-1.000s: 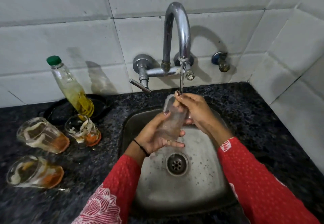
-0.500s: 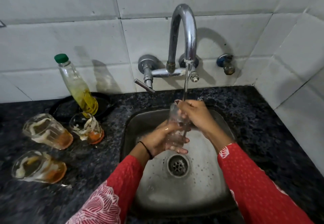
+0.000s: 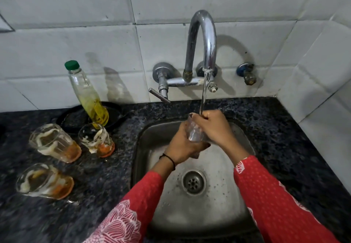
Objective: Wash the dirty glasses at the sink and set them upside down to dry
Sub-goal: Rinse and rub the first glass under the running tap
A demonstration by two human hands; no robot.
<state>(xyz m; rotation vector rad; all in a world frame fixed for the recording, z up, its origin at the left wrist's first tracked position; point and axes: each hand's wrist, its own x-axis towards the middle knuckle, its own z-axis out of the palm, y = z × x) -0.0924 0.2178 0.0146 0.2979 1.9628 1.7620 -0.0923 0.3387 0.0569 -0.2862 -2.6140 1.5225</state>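
- Dark speckled counter (image 3: 106, 195), three dirty glasses (image 3: 55, 143) (image 3: 96, 140) (image 3: 44, 181) left of the sink (image 3: 224, 214), yellow-liquid bottle (image 3: 87, 94) behind them
- Steel sink, tap (image 3: 204, 33) above running
- Left hand (image 3: 182, 145) wrapped round lower end of held glass (image 3: 193, 132), right hand (image 3: 214, 126) clasping its upper end
- Clear held glass over the sink, under the stream (image 3: 205, 90)

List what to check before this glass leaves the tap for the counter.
1. Water from the curved chrome tap reaches the top of the clear drinking glass: ok.
2. Left hand and right hand both have a grip on it: ok.
3. Inside rinsed clean: cannot tell, the hands cover it.
4. Steel sink drain unblocked: ok.
5. Three residue-streaked dirty glasses wait on the dark speckled counter, away from the sink edge: ok.
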